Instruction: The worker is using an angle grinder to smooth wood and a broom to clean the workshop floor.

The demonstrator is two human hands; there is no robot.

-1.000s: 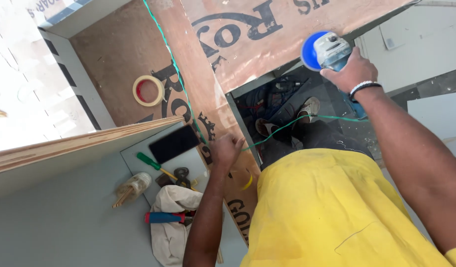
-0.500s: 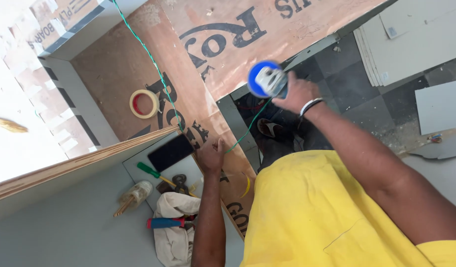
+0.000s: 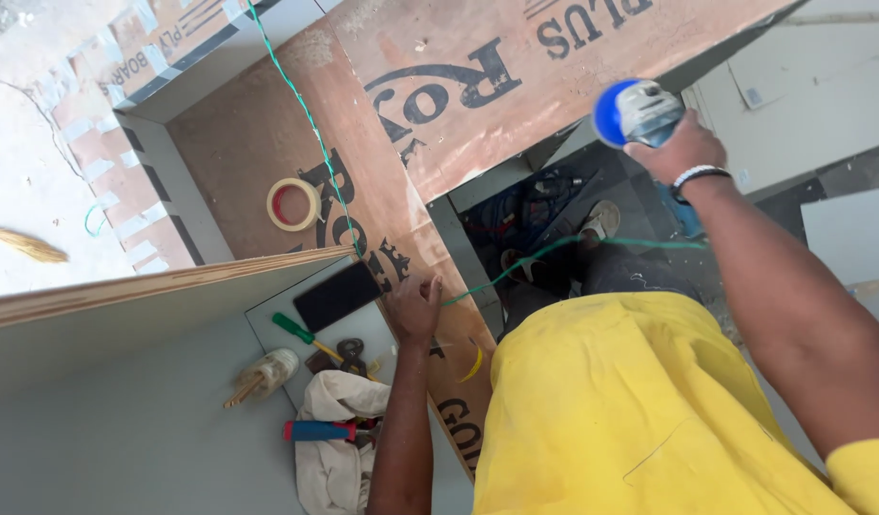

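My right hand is raised at the upper right, shut on a blue and grey power tool. A thin green cord runs down across the brown plywood sheet to my left hand, then on to the right past my leg. My left hand rests on the plywood's edge with its fingers pinched on that cord. A black phone lies just left of this hand. My yellow shirt fills the lower right.
On the grey panel lie a green-handled screwdriver, pliers, a small brush, a white cloth and a red and blue handled tool. A tape roll sits on the plywood. A broom lies far left.
My right hand swung the power tool in toward the middle, then back out to the upper right. My left hand stayed on the plywood edge at the cord.
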